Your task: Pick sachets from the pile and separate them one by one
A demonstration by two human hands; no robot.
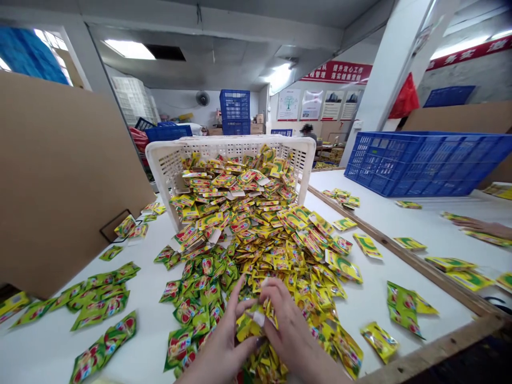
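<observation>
My left hand point(229, 333) and my right hand point(288, 325) meet low in the middle, over the heap. Between their fingers is a small yellow box point(259, 319) with a white flap showing; the fingers partly cover it. The left thumb and forefinger curve around its left side, while the right fingers are bent over its right side. Around the hands lie loose yellow sachets point(316, 304) on the right and green sachets point(200, 298) with red print on the left. Behind them, flat yellow cartons point(248, 184) spill out of a white plastic basket point(162, 173) tipped on its side.
A cardboard sheet point(64, 186) stands at the left. Joined strips of green sachets point(104, 346) lie on the white table point(150, 312). Wooden edging point(400, 256) runs along the right, with a blue crate point(424, 162) beyond it. Another person's hand point(488, 228) touches cartons at far right.
</observation>
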